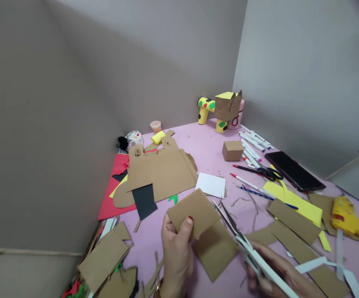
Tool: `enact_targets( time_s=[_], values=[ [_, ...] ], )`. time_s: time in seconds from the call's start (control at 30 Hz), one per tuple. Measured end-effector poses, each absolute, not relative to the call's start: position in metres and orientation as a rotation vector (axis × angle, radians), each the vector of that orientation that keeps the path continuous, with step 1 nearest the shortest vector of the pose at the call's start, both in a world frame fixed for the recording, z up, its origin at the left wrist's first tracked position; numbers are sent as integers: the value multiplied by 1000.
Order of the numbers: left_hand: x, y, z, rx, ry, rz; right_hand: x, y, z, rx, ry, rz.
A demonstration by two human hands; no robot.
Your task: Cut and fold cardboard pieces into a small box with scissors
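Note:
My left hand point(178, 252) pinches a square piece of brown cardboard point(199, 209), thumb on top and fingers behind. My right hand point(272, 269) grips a pair of scissors point(240, 238) with pale handles. Their blades are parted and point away from me, with the tips beside the right edge of the held cardboard. Just below it shows a second cardboard square point(215, 252); I cannot tell whether the two are joined. A white card point(211, 184) lies on the pink table point(195, 153) beyond my left hand.
Large cardboard shapes point(163, 169) cover the left back. At right are markers point(254, 140), black scissors point(269, 173), a phone point(294, 169), a yellow glue gun point(347, 219) and cardboard strips point(294, 219). A small cardboard box point(232, 151) and yellow spotted figure point(207, 104) stand farther back.

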State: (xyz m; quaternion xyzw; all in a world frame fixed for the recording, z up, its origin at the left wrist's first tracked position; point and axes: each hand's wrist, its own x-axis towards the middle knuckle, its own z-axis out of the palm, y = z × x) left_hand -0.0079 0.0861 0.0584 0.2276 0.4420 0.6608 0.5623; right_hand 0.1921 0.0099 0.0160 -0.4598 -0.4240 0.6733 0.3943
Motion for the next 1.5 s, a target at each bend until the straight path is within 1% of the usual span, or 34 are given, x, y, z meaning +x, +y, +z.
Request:
enact_targets(
  time_s=[0.1, 0.27, 0.43, 0.8, 1.17, 1.27, 1.4, 1.5],
  values=[
    [-7, 84, 58, 534, 1041, 1539, 194, 15, 17, -1215, -1232, 1650],
    [-5, 82, 56, 545, 1004, 1522, 196, 17, 18, -1234, -1321, 1667],
    [-4, 83, 56, 527, 1017, 1519, 200, 16, 13, -1262, -1424, 1555],
    [-3, 83, 52, 547, 1019, 1512, 199, 16, 11, -1229, -1376, 1563],
    [-3, 82, 53, 550, 1044, 1493, 187, 18, 27, -1274, -1229, 1540],
    [-3, 81, 54, 556, 1050, 1483, 188, 19, 25, -1287, -1234, 1559],
    [-2, 82, 53, 534, 1043, 1475, 191, 19, 18, -1266, -1242, 1497],
    [-3, 82, 52, 532, 1045, 1493, 193, 18, 17, -1256, -1258, 1530]
  ],
)
